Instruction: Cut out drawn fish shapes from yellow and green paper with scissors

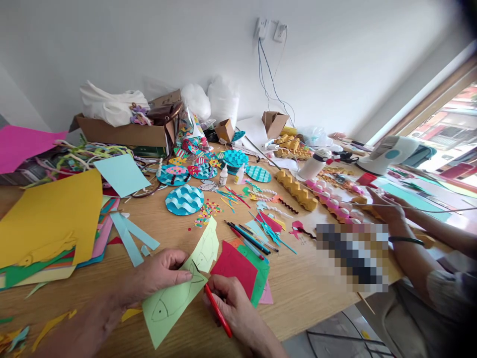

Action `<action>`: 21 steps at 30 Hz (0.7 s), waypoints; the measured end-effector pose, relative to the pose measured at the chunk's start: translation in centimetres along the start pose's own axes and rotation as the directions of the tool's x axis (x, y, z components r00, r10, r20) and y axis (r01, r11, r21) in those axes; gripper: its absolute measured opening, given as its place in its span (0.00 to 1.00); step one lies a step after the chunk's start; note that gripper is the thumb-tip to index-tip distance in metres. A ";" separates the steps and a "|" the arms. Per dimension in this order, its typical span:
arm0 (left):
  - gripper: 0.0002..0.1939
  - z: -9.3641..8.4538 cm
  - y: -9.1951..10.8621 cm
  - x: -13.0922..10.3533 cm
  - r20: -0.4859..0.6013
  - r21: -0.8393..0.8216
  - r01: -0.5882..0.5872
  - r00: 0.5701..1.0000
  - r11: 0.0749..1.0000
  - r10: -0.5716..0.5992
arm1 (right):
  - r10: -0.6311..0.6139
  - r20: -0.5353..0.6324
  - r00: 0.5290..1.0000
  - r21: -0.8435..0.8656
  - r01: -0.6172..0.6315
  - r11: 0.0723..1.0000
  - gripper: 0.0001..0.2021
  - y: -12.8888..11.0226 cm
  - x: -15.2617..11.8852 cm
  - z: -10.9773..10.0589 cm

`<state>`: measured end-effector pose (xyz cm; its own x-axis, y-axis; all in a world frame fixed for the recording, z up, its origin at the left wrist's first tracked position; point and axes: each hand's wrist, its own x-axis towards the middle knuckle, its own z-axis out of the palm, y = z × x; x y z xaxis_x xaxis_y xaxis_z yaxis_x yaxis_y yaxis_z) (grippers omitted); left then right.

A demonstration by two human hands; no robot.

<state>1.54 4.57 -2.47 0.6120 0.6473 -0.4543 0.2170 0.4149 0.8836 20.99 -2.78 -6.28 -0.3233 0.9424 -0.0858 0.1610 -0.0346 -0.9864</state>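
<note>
Light-green paper sheet (179,298), one item, bearing ink-dark fish outlines, located at the near edge of the wooden table (292,283), raised at a slant between your two hands. Your left hand (162,271) was clamped on it, thumb pressed across the upper face, fingers mostly hidden. Your right hand (233,298), just beside the sheet's right edge, was closed round a slim red-handled tool (219,313); its working end was covered, so blade or nib could not be told. Adjoining, beyond your left thumb: a pale-green section with a further fish outline (207,248), standing up; whether joined to the sheet or separate, not determinable. To the right: red paper (233,268), lying over green paper (264,273). Farther back: a bundle of pens (253,238), loose confetti (208,211) and a wavy-patterned blue disc (184,200). To the left: light-blue paper strips (128,236). Risks, as judged: the sheet, bowed under your thumb, could have creased or torn across the fish tail had your grip tightened or twisted; the tool, if sharp, could have strayed over an outline because the paper hung unsupported, or nicked your left thumb, which lay close to its line. Offcuts dropped there might have mingled with the coloured papers.
</note>
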 end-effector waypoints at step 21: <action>0.12 2.6 0.5 2.6 0.258 0.113 0.037 0.964 0.993 -0.065 | 0.026 -0.122 0.992 -0.113 -0.040 0.993 0.20 0.0 -3.5 -0.8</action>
<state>5.21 4.87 -2.91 0.7721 0.4320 -0.4661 0.3239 0.3634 0.8735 22.86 -5.85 -5.91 -0.2032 0.9746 -0.0941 0.2777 -0.0348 -0.9600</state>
